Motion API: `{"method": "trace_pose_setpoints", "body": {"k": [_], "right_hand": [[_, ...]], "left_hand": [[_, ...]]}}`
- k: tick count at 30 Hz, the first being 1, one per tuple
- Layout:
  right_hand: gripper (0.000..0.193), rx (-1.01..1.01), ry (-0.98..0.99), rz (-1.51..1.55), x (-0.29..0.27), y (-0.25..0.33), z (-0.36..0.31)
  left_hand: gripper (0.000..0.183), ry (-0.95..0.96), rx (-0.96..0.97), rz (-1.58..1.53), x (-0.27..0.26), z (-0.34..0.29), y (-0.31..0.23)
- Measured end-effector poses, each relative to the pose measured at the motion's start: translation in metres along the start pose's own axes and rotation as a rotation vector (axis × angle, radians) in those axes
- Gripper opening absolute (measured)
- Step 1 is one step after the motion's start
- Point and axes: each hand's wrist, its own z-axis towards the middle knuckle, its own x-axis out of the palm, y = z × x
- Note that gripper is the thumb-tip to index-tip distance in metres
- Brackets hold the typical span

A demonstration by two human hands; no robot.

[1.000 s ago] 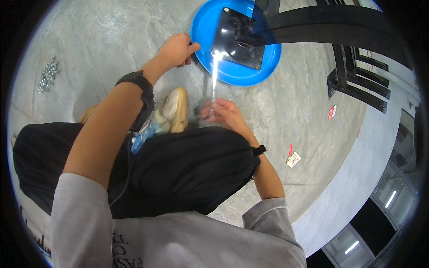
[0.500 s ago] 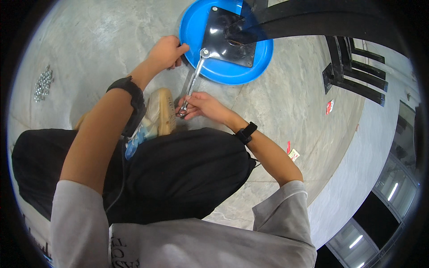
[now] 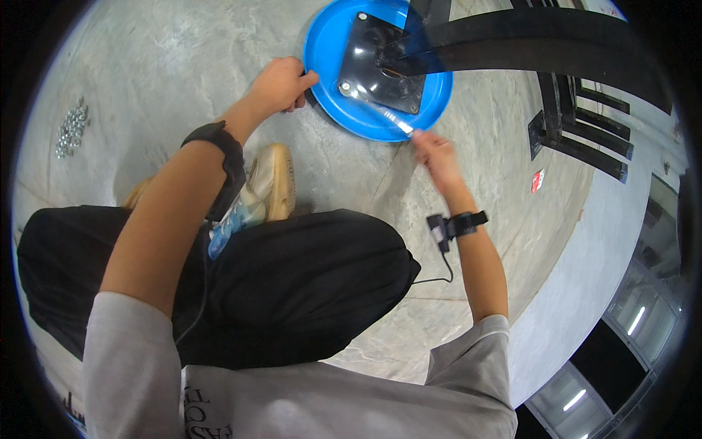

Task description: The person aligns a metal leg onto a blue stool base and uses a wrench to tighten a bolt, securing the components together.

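Head view: a round blue tray (image 3: 324,45) sat on the grey floor (image 3: 183,44) out in front of me, and a black metal plate (image 3: 365,57) stood inside its rim. My right hand (image 3: 437,156), at the tray's near right edge, was closed around one end of a silver wrench (image 3: 396,120). Both were smeared by blur. The wrench slanted across the near part of the tray, its other end beside the bolt (image 3: 345,88) at the plate's near left corner; I could not tell whether it sat on the bolt. My left hand (image 3: 281,84) was at the tray's left rim with the fingers curled and one digit reaching to the edge. I could not tell whether those fingers gripped the rim.

A curved black beam (image 3: 541,40) ran from the plate out to the right, past the tray. Well to the left of the tray lay a pile of small shiny metal pieces (image 3: 72,130). Between the tray and me was my shoe (image 3: 272,183), and to the tray's right a small red and white packet (image 3: 537,181) lay on the floor.
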Motion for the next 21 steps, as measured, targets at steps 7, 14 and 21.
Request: {"method": "trace_pose_setpoints", "body": {"k": [7, 14, 21], "right_hand": [[0.016, -0.282, 0.046, 0.849, 0.016, 0.079, 0.066], [0.019, -0.503, 0.271, 0.99, -0.003, 0.056, 0.001], [0.026, -0.077, 0.357, 0.593, 0.053, -0.011, -0.057]], "left_hand": [[0.035, 0.007, -0.02, 0.0, -0.002, 0.0, 0.002], [0.035, 0.006, 0.002, 0.002, -0.001, -0.001, 0.002], [0.037, -0.008, 0.015, 0.013, -0.001, -0.001, 0.005]]}}
